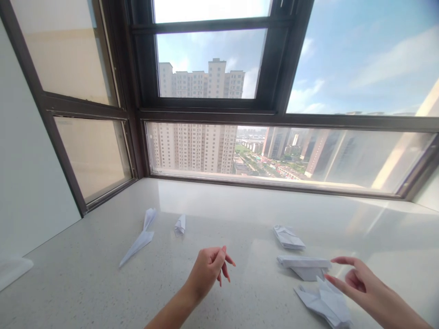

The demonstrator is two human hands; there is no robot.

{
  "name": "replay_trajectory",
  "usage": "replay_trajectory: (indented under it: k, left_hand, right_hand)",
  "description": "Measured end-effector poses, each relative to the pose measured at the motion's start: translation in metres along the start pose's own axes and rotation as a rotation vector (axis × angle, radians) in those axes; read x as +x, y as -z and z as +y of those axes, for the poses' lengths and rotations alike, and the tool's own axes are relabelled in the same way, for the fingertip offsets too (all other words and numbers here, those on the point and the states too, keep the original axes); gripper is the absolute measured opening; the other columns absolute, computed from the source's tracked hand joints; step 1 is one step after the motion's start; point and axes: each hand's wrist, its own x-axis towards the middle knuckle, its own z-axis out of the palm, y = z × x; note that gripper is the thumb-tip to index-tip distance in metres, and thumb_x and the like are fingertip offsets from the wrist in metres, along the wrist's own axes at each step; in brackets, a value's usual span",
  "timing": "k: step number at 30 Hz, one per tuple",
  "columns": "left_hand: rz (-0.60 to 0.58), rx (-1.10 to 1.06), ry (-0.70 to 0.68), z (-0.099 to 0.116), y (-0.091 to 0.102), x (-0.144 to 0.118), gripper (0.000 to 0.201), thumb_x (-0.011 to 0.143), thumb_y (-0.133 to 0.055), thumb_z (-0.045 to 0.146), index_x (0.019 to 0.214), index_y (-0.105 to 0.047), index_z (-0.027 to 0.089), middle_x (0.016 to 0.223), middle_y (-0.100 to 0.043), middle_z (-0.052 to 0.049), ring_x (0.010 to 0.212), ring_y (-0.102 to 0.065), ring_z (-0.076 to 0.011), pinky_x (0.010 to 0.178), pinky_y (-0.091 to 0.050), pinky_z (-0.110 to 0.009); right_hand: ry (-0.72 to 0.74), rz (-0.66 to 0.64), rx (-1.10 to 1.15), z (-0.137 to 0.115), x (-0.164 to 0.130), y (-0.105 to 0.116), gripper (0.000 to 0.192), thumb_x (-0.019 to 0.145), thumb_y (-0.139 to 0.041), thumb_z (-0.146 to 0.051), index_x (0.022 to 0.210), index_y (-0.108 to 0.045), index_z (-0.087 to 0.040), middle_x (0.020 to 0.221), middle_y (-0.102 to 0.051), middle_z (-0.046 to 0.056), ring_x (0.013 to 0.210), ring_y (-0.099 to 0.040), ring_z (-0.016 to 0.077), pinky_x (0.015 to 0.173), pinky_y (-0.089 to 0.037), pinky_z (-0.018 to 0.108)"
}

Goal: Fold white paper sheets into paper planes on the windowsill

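My left hand [211, 267] hovers over the middle of the pale speckled sill, loosely bent, its fingers slightly apart and holding nothing. On the right, my right hand [358, 279] has thumb and index finger spread at the right end of a long folded white paper piece [303, 262]. Whether the fingertips touch that paper I cannot tell. Just below lies a larger winged paper piece [325, 302], partly under the thumb side of the hand. Above the long piece rests a flat folded paper [288, 237].
A long, pointed folded paper [139, 244] and a small folded paper [180, 225] lie on the left of the sill [103, 288]. Something white and translucent [13, 270] sits at the far left edge. Dark window frames [212, 116] bound the back, with tall buildings outside.
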Motion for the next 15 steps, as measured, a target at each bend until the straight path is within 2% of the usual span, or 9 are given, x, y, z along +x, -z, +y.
replay_trajectory:
  k: [4, 7, 8, 9, 12, 13, 15]
  left_hand:
    - [0.078, -0.036, -0.038, 0.009, 0.014, 0.005, 0.050, 0.078, -0.037, 0.050, 0.064, -0.062, 0.010, 0.044, -0.055, -0.002, 0.034, -0.040, -0.0064, 0.035, -0.029, -0.017]
    - [0.119, -0.052, -0.053, 0.011, 0.027, 0.007, 0.047, 0.077, -0.039, 0.050, 0.066, -0.062, 0.010, 0.046, -0.057, -0.002, 0.036, -0.043, -0.0067, 0.037, -0.030, -0.018]
    - [0.130, -0.053, -0.048, 0.011, 0.031, 0.008, 0.047, 0.076, -0.040, 0.050, 0.065, -0.062, 0.010, 0.046, -0.057, -0.002, 0.036, -0.043, -0.0068, 0.037, -0.030, -0.018]
    - [0.142, -0.055, -0.045, 0.010, 0.034, 0.008, 0.046, 0.076, -0.040, 0.049, 0.065, -0.062, 0.010, 0.046, -0.057, -0.002, 0.036, -0.043, -0.0066, 0.037, -0.029, -0.018]
    - [0.146, -0.051, -0.038, 0.006, 0.038, 0.010, 0.045, 0.076, -0.041, 0.049, 0.066, -0.061, 0.010, 0.045, -0.056, -0.001, 0.036, -0.042, -0.0067, 0.037, -0.029, -0.019]
    - [0.139, -0.045, -0.034, 0.004, 0.038, 0.010, 0.045, 0.075, -0.041, 0.050, 0.067, -0.061, 0.010, 0.045, -0.056, -0.001, 0.036, -0.042, -0.0068, 0.038, -0.028, -0.019]
    - [0.113, -0.025, -0.020, 0.003, 0.036, 0.010, 0.046, 0.076, -0.039, 0.050, 0.068, -0.061, 0.010, 0.046, -0.055, -0.001, 0.037, -0.042, -0.0071, 0.039, -0.028, -0.019]
  right_hand:
    - [0.200, 0.036, -0.133, -0.052, -0.022, -0.017, 0.032, 0.073, -0.044, -0.047, 0.096, -0.048, -0.024, 0.055, -0.047, -0.002, 0.045, -0.046, 0.0142, 0.045, -0.039, 0.025]
    - [0.518, -0.046, -0.163, -0.088, -0.055, -0.052, 0.019, 0.079, -0.044, -0.032, 0.095, -0.051, -0.024, 0.065, -0.055, 0.001, 0.056, -0.054, 0.0156, 0.054, -0.044, 0.025]
    - [0.628, -0.091, -0.187, -0.095, -0.065, -0.067, 0.016, 0.079, -0.046, -0.026, 0.094, -0.052, -0.025, 0.074, -0.058, 0.002, 0.066, -0.057, 0.0166, 0.060, -0.045, 0.025]
    - [0.728, -0.107, -0.218, -0.100, -0.075, -0.081, 0.016, 0.076, -0.050, -0.020, 0.090, -0.054, -0.026, 0.079, -0.060, 0.002, 0.072, -0.057, 0.0175, 0.062, -0.044, 0.026]
    - [0.926, 0.027, -0.245, -0.103, -0.090, -0.109, 0.015, 0.065, -0.062, -0.017, 0.076, -0.056, -0.025, 0.076, -0.061, -0.001, 0.068, -0.057, 0.0175, 0.059, -0.043, 0.025]
    - [0.934, 0.055, -0.254, -0.101, -0.091, -0.110, 0.017, 0.063, -0.063, -0.016, 0.076, -0.056, -0.025, 0.078, -0.062, -0.001, 0.071, -0.058, 0.0181, 0.062, -0.043, 0.026]
    - [0.881, 0.066, -0.279, -0.094, -0.087, -0.098, 0.020, 0.066, -0.060, -0.013, 0.081, -0.057, -0.025, 0.085, -0.062, 0.000, 0.081, -0.058, 0.0198, 0.070, -0.044, 0.029]
